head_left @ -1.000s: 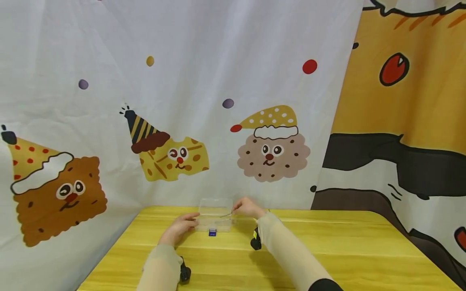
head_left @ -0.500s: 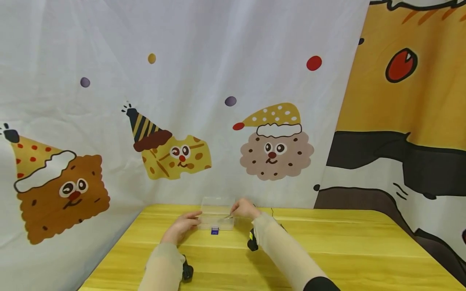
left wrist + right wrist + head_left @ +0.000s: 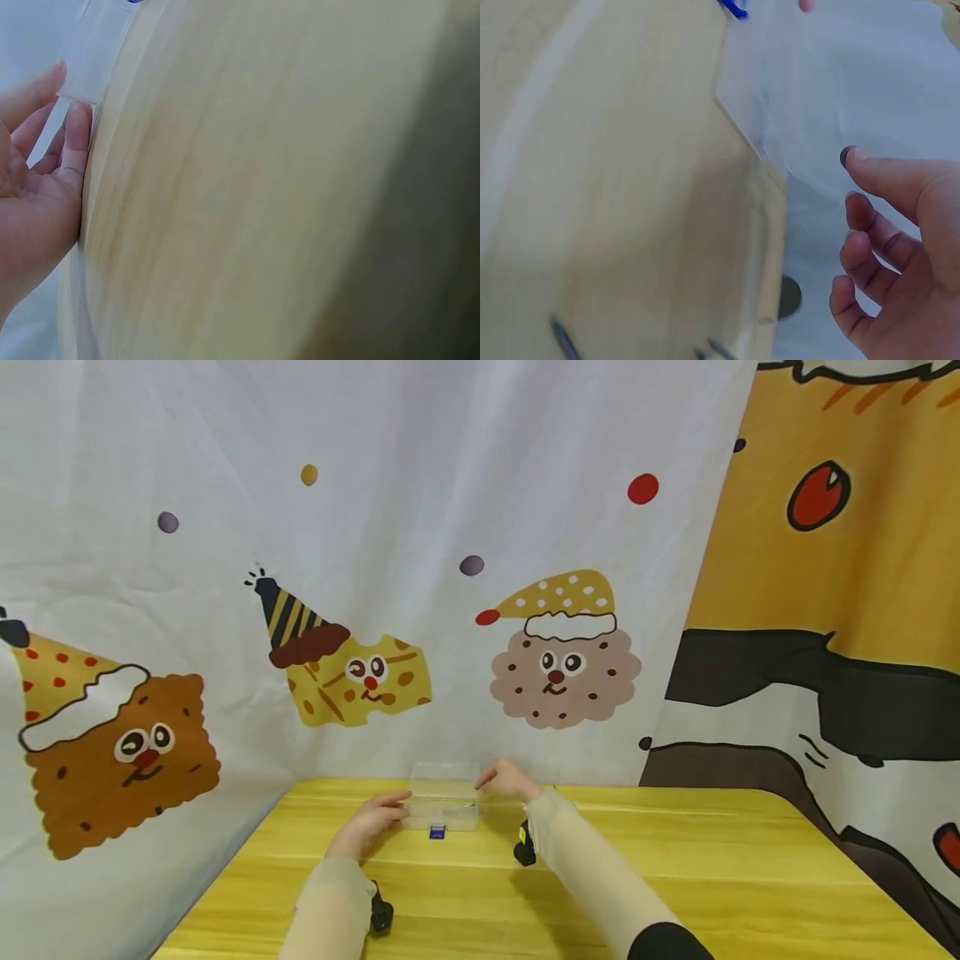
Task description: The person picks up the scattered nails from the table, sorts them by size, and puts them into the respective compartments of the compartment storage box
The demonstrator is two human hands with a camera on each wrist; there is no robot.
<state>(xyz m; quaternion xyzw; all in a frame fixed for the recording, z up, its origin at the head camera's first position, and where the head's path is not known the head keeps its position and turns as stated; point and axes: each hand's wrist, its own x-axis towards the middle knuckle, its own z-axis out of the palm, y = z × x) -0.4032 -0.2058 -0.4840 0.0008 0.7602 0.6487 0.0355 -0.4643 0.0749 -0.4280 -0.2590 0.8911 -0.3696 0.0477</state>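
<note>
A clear plastic box (image 3: pixel 420 814) stands near the table's back edge, its lid (image 3: pixel 442 772) raised and a blue latch (image 3: pixel 437 832) at its front. My left hand (image 3: pixel 371 823) holds the box's left end; the left wrist view shows the clear plastic between thumb and fingers. Close over the box's right side is my right hand (image 3: pixel 512 779). In the right wrist view that hand (image 3: pixel 907 247) has its thumb and fingers apart, nothing between them. A thin metallic piece (image 3: pixel 467 805) shows inside the box at the right; its kind is too small to make out.
Yellow wood-look tabletop (image 3: pixel 450 893) extends in front of the box. A curtain (image 3: pixel 420 543) printed with cartoon figures hangs right behind the table. Blurred dark slim things (image 3: pixel 564 337) show at the bottom of the right wrist view.
My right hand has let go of the thin metallic piece it pinched, which now lies in the box. The left hand stays at the box's left end.
</note>
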